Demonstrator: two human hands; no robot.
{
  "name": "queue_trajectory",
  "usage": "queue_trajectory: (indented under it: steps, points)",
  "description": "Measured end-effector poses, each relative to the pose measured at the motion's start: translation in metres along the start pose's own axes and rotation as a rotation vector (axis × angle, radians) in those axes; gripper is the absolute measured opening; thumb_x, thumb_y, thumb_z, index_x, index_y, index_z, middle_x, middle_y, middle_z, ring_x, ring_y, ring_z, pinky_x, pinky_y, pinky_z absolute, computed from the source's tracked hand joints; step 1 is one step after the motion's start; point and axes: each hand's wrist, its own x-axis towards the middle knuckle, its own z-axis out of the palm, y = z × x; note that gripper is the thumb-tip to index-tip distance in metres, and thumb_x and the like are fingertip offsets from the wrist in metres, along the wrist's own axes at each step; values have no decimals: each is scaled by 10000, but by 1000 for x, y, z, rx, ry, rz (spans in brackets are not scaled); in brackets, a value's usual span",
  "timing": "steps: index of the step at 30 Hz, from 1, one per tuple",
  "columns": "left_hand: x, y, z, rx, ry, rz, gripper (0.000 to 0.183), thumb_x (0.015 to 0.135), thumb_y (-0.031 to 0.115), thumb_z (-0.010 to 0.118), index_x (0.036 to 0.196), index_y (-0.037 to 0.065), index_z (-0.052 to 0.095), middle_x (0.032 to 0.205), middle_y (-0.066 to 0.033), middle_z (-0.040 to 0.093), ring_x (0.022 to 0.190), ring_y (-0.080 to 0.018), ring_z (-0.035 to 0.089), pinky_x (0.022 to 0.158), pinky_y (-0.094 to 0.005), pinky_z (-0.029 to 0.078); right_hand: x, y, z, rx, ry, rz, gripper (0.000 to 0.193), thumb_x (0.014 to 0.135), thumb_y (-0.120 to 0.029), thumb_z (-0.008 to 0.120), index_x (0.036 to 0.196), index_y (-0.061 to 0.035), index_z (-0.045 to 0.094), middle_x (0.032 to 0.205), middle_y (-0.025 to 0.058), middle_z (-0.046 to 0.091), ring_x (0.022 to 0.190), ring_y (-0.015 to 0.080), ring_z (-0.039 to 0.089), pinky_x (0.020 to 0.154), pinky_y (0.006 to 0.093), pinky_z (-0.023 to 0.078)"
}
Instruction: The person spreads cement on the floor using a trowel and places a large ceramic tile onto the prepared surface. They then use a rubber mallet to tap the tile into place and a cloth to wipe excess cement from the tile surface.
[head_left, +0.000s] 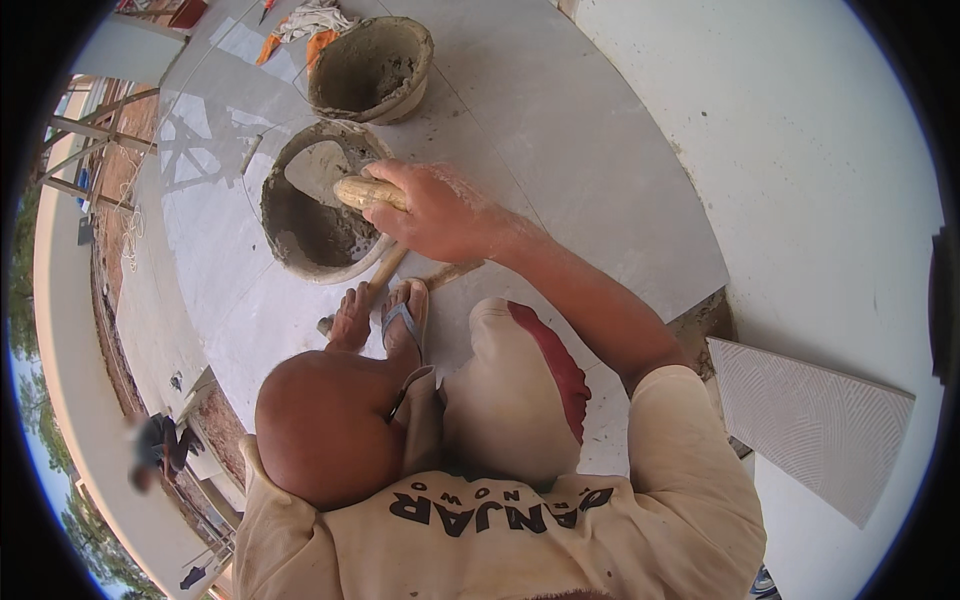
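My right hand (445,212) is closed round the pale wooden handle of a trowel (371,193). Its grey, mortar-smeared blade reaches over a round bucket (272,215) with wet grey mortar along the inside. Low beside my sandalled foot (405,315), my left hand (350,318) appears wrapped round a wooden handle (388,268) that slants up to the bucket's near rim. The lower end of this handle is partly covered by the hand, so its kind of tool is unclear. Behind the first bucket stands a second mortar bucket (420,80).
Large grey floor tiles (560,140) lie around the buckets, beside a white wall (800,180) on the right. A tile with combed ridges (810,420) leans there. Orange and white cloth (310,25) lies behind the buckets. Another person (160,445) is far left.
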Motion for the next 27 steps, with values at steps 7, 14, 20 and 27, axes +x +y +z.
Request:
queue_trajectory:
  steps: [7, 14, 20, 27]
  points:
    - [19, -4, 0, -105, -62, 126, 434, 868, 120, 701, 1256, -28, 577, 1106, -218, 613, 1041, -402, 621, 884, -514, 517, -64, 76, 3, 862, 27, 105, 659, 963, -336, 619, 1443, 93, 475, 1036, 159, 692, 876, 204, 682, 817, 351, 545]
    - [63, 63, -7, -575, -339, 176, 288, 917, 89, 686, 1169, -37, 627, 1024, -173, 691, 878, -263, 695, 783, -366, 564, -248, 117, -5, 1014, 395, 263, 667, 903, -206, 657, 1472, 53, 426, 1036, 120, 685, 904, 173, 675, 805, 337, 527]
    - [91, 88, 11, -607, -541, 172, 289, 903, 92, 700, 1158, -30, 643, 993, -139, 708, 885, -209, 692, 796, -334, 561, -375, 132, 65, 1168, 1030, 413, 638, 854, -135, 583, 1441, -42, 350, 1016, 113, 637, 843, 155, 628, 710, 310, 516]
    - [114, 86, 48, -583, -720, 262, 276, 898, 157, 702, 1101, -25, 663, 942, -112, 713, 851, -173, 682, 794, -312, 547, -421, 175, 138, 846, 1633, 665, 517, 869, -92, 557, 1361, -80, 399, 929, 80, 612, 653, 94, 552, 484, 240, 438]
